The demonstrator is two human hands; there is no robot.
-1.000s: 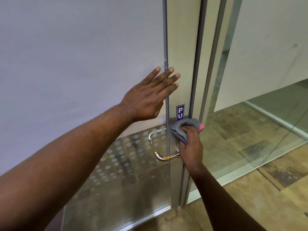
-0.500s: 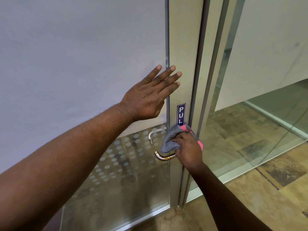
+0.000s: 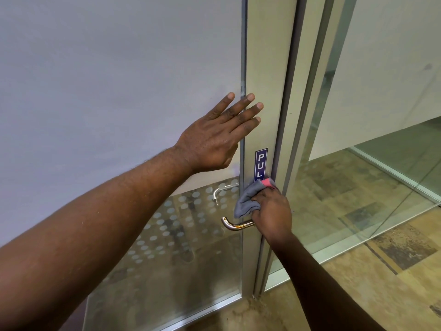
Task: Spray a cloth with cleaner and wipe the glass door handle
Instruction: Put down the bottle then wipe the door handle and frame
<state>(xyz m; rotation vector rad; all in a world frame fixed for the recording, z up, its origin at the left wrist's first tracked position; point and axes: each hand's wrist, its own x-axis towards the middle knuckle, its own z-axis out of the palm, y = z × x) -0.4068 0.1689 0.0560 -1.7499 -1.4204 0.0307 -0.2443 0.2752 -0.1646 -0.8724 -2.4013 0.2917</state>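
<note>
A curved metal door handle sticks out from the aluminium stile of the glass door, its free end pointing left. My right hand is shut on a grey cloth with a pink edge and presses it on the stile just above the handle's root, which the hand hides. My left hand lies flat with fingers spread against the frosted glass and the stile's left edge, above the handle. No spray bottle is in view.
A blue PULL sticker sits on the stile above the cloth. A second handle shows through the dotted glass on the far side. Clear glass panels and a tiled floor lie to the right.
My right hand has slid the cloth down and to the left on the stile, uncovering most of the PULL sticker. The left hand stays flat on the door.
</note>
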